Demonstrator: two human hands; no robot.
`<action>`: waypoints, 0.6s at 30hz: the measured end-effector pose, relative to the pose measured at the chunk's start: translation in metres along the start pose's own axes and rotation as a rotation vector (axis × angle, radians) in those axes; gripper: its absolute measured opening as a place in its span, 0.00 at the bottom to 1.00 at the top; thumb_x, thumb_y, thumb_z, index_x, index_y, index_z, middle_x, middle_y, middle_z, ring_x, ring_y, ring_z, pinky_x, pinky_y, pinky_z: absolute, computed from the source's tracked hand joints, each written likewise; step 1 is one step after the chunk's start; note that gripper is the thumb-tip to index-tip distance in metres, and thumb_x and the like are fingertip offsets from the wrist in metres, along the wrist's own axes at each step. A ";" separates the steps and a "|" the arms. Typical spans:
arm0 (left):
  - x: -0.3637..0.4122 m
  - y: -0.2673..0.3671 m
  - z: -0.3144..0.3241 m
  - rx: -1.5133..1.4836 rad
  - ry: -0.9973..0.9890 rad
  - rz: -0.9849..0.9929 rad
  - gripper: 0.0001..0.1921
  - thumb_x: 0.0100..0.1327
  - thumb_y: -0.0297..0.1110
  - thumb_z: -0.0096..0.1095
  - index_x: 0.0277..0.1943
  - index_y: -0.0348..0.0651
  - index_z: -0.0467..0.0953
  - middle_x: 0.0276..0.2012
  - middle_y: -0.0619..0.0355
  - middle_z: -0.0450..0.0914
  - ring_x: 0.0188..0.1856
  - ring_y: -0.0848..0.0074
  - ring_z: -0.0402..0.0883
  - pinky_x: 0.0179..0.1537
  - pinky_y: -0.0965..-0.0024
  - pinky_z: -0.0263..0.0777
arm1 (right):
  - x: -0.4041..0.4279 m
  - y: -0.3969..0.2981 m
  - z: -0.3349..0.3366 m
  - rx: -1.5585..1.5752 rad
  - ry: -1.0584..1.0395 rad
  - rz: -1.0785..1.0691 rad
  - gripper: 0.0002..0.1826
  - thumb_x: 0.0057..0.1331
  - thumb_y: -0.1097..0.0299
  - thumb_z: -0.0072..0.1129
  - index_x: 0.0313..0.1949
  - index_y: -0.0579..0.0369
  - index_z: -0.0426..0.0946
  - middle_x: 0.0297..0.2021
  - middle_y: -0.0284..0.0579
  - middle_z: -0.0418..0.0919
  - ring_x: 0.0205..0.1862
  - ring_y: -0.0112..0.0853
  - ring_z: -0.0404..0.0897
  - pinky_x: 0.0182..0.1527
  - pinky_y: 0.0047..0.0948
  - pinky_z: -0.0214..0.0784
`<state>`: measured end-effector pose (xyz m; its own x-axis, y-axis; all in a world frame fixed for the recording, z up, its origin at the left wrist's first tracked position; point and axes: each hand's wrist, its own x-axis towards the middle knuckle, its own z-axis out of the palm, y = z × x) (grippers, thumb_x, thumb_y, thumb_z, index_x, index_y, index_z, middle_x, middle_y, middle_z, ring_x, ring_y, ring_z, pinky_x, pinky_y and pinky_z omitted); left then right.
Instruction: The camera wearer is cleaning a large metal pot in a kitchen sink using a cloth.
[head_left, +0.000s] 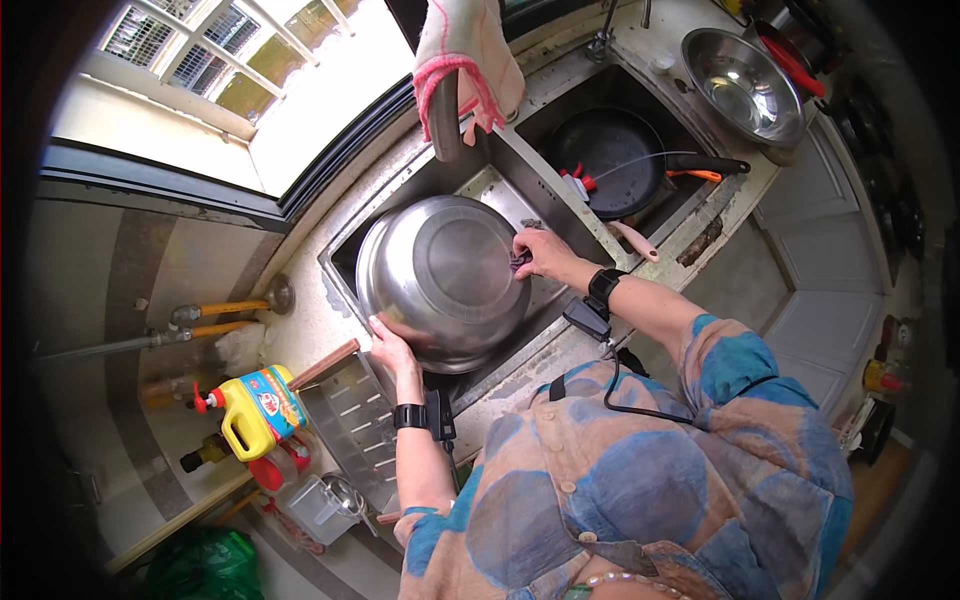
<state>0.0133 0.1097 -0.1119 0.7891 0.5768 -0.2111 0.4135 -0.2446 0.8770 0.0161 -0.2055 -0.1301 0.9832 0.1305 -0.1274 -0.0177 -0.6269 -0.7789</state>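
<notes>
A large stainless steel basin (469, 262) lies upside down in the left sink bowl (540, 202), its round base facing me. My left hand (391, 352) grips its lower left rim, thumb up on the outer wall. On the right side of the base, my right hand (546, 255) pinches a dark purple scrubbing cloth (520, 259) against the metal. A bit of greyish material (532, 223) shows just beyond those fingers; I cannot tell whether it belongs to the cloth.
The right sink bowl holds a black frying pan (607, 161). A pink-handled utensil (636, 240) crosses the front edge. Above the sinks hangs a towel (469, 67) over a faucet. Another steel bowl (742, 86) stands far right. At left are a yellow detergent jug (259, 412) and a slotted drainboard (360, 420).
</notes>
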 end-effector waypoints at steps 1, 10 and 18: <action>0.000 0.000 0.000 -0.001 0.000 -0.002 0.30 0.68 0.51 0.43 0.47 0.23 0.73 0.36 0.48 0.81 0.37 0.69 0.77 0.42 0.67 0.69 | -0.003 -0.005 0.003 0.019 -0.023 -0.083 0.22 0.38 0.63 0.74 0.30 0.55 0.71 0.31 0.46 0.73 0.38 0.42 0.74 0.40 0.37 0.65; 0.007 -0.011 0.000 -0.031 0.045 0.017 0.28 0.68 0.50 0.44 0.44 0.24 0.74 0.35 0.49 0.80 0.36 0.70 0.76 0.42 0.68 0.69 | 0.000 -0.005 -0.003 -0.026 -0.006 -0.036 0.23 0.37 0.63 0.74 0.30 0.55 0.71 0.31 0.44 0.73 0.38 0.42 0.74 0.40 0.37 0.66; -0.004 0.007 0.001 0.046 -0.008 -0.047 0.28 0.68 0.50 0.45 0.46 0.26 0.74 0.37 0.49 0.80 0.37 0.71 0.76 0.43 0.68 0.69 | 0.003 0.000 -0.010 -0.059 0.018 0.012 0.22 0.39 0.64 0.74 0.32 0.54 0.71 0.32 0.44 0.73 0.39 0.43 0.74 0.39 0.38 0.66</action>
<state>0.0136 0.1049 -0.1049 0.7719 0.5824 -0.2550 0.4702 -0.2529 0.8456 0.0211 -0.2126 -0.1245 0.9862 0.1087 -0.1252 -0.0198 -0.6725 -0.7399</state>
